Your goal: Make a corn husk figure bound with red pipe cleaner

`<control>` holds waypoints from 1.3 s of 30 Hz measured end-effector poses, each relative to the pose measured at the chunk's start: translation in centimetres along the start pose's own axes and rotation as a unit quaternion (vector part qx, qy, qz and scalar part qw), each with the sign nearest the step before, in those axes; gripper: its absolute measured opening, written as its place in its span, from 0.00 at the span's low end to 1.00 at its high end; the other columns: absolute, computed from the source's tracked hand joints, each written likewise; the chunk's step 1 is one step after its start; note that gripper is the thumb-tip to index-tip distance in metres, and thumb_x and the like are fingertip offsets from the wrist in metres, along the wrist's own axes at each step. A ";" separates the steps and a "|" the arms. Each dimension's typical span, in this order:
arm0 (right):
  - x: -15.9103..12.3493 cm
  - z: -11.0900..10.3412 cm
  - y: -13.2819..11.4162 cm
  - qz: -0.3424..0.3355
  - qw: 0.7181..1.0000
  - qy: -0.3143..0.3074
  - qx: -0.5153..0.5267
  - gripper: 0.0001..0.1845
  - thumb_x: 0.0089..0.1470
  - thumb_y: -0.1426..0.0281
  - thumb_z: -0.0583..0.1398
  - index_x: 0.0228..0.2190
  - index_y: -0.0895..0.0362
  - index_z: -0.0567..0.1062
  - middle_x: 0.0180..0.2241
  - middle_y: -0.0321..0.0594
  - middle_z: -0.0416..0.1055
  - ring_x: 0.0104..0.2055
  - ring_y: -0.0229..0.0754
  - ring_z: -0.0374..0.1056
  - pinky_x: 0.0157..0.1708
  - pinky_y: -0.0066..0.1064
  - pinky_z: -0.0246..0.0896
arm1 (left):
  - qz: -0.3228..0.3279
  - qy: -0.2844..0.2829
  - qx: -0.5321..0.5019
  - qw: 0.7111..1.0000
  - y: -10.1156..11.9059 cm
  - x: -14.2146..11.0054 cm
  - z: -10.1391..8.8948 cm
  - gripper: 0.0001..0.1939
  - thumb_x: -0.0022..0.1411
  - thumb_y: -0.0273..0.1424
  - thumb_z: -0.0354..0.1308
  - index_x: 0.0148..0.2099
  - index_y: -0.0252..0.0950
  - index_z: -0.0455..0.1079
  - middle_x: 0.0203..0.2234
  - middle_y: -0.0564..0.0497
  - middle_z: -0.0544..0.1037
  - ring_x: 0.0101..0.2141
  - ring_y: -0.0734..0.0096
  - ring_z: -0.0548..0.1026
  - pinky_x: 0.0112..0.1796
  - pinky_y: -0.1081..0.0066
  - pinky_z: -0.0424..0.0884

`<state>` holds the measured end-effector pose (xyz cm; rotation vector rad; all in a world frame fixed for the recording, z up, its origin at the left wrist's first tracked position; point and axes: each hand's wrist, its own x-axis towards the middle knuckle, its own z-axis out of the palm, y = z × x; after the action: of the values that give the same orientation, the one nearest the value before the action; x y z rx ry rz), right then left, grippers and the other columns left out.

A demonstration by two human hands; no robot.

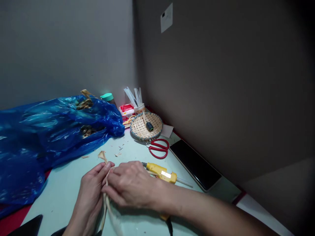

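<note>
My left hand (91, 193) and my right hand (128, 185) meet over the pale table (66, 186), both closed on a bundle of dried husk strips (106, 203). The strips' curled tip (102, 155) sticks up above my left fingers, and the long ends trail down toward me. My right fingers pinch the strips from the right side, thumb against my left fingertips. A yellow glue gun (161, 172) lies just behind my right hand, partly hidden by the wrist.
A large blue plastic bag (49, 131) with dried husks fills the left. Red scissors (158, 148), a woven basket (139, 127) holding a dark spool, a cup of glue sticks (138, 104), a green-capped jar (107, 97) and a dark phone (195, 164) sit near the walls.
</note>
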<state>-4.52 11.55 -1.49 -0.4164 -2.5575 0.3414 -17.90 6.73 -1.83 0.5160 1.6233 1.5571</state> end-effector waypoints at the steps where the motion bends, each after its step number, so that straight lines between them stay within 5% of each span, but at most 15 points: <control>1: 0.2 -0.4 0.3 0.045 0.998 0.019 0.042 0.16 0.64 0.62 0.50 0.36 0.57 0.74 0.34 0.41 0.75 0.34 0.42 0.68 0.33 0.32 0.58 | -0.007 -0.019 -0.002 1.000 0.1 -0.1 0.0 0.11 0.41 0.31 0.69 0.29 0.33 0.73 0.19 0.55 0.72 0.20 0.76 0.69 0.22 0.77 0.66; 4: 0.9 -1.4 1.6 0.165 0.968 0.076 0.176 0.15 0.61 0.59 0.55 0.41 0.55 0.73 0.32 0.37 0.74 0.33 0.39 0.67 0.33 0.29 0.55 | -0.023 -0.090 0.020 0.995 0.5 -0.9 0.0 0.16 0.43 0.35 0.70 0.32 0.33 0.72 0.18 0.58 0.68 0.17 0.81 0.63 0.20 0.80 0.58; 9: 1.6 -1.6 3.2 0.159 0.908 0.030 0.386 0.13 0.59 0.63 0.56 0.28 0.57 0.72 0.26 0.33 0.68 0.29 0.35 0.61 0.30 0.26 0.52 | -0.002 -0.160 0.105 0.981 0.9 -2.2 0.5 0.18 0.51 0.43 0.66 0.30 0.32 0.70 0.18 0.58 0.64 0.17 0.84 0.56 0.19 0.81 0.51; 16: 1.9 -0.1 3.5 0.308 0.741 0.118 0.585 0.14 0.50 0.65 0.60 0.19 0.58 0.66 0.15 0.28 0.55 0.19 0.31 0.48 0.22 0.26 0.42 | 0.042 -0.157 0.137 0.977 0.3 -2.4 0.8 0.18 0.57 0.44 0.61 0.42 0.35 0.73 0.22 0.56 0.65 0.20 0.81 0.58 0.21 0.79 0.52; 20: 2.0 -0.5 3.3 0.315 0.710 0.122 0.618 0.14 0.48 0.65 0.61 0.19 0.59 0.66 0.14 0.27 0.53 0.18 0.30 0.46 0.20 0.26 0.38 | 0.057 -0.145 0.155 0.976 0.1 -2.6 0.6 0.18 0.58 0.44 0.60 0.43 0.36 0.74 0.23 0.55 0.65 0.24 0.78 0.60 0.24 0.80 0.57; 26: 1.9 -0.5 3.7 0.311 0.743 0.078 0.588 0.16 0.54 0.61 0.58 0.22 0.59 0.68 0.17 0.30 0.59 0.19 0.30 0.51 0.21 0.24 0.45 | 0.000 -0.170 0.102 0.980 0.1 -1.4 1.2 0.16 0.55 0.43 0.63 0.36 0.33 0.72 0.18 0.58 0.62 0.19 0.82 0.55 0.19 0.82 0.51; 31: 2.3 -3.2 5.7 0.286 0.859 0.019 0.424 0.11 0.58 0.63 0.56 0.40 0.57 0.69 0.29 0.36 0.73 0.23 0.33 0.64 0.25 0.24 0.55 | -0.006 -0.191 0.059 0.980 0.7 2.5 1.9 0.13 0.52 0.38 0.65 0.31 0.32 0.70 0.18 0.57 0.65 0.19 0.82 0.61 0.21 0.82 0.61; 35: 2.5 -7.3 8.6 0.277 0.950 0.001 0.147 0.10 0.58 0.67 0.56 0.40 0.58 0.71 0.35 0.42 0.75 0.28 0.37 0.70 0.31 0.27 0.58 | -0.027 -0.167 0.039 0.985 1.1 5.7 2.3 0.09 0.52 0.31 0.63 0.33 0.31 0.69 0.18 0.56 0.67 0.20 0.78 0.66 0.22 0.78 0.68; 39: 2.2 -9.2 13.5 0.388 0.912 -0.018 -0.130 0.12 0.60 0.71 0.52 0.40 0.63 0.73 0.37 0.55 0.75 0.38 0.49 0.73 0.32 0.31 0.58 | -0.049 -0.168 -0.013 0.985 0.8 7.8 3.1 0.04 0.52 0.23 0.59 0.32 0.30 0.68 0.17 0.55 0.66 0.18 0.78 0.66 0.19 0.79 0.65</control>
<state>1.56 26.20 2.90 -1.5450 -2.3613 0.2764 -20.24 14.72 -2.89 0.6365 1.3493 1.3345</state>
